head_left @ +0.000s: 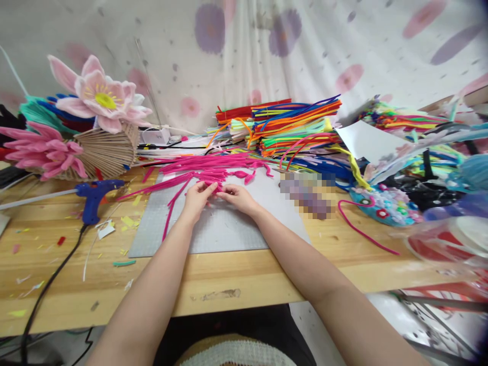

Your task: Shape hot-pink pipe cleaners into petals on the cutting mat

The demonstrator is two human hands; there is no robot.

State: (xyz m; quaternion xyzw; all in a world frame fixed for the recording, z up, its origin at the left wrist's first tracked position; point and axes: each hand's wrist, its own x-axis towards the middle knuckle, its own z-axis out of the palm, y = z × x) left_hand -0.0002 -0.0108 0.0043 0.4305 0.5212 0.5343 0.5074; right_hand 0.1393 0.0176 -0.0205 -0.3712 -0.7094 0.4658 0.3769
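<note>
My left hand (197, 199) and my right hand (238, 196) meet over a grey cutting mat (213, 231) on the wooden table (198, 284). Both pinch a bright pink pipe cleaner (217, 187) between their fingertips. One long pink strand (171, 209) trails down and left from my left hand. A pile of pink pipe cleaners (213, 168), some bent into loops, lies just beyond my fingers at the mat's far edge.
A blue glue gun (93, 195) with a black cord lies at the left. Pink pipe-cleaner flowers (97, 96) stand at the back left. Stacks of coloured pipe cleaners (293, 127) fill the back. A loose pink strand (362, 231) and a blue decorated piece (381, 206) lie at the right.
</note>
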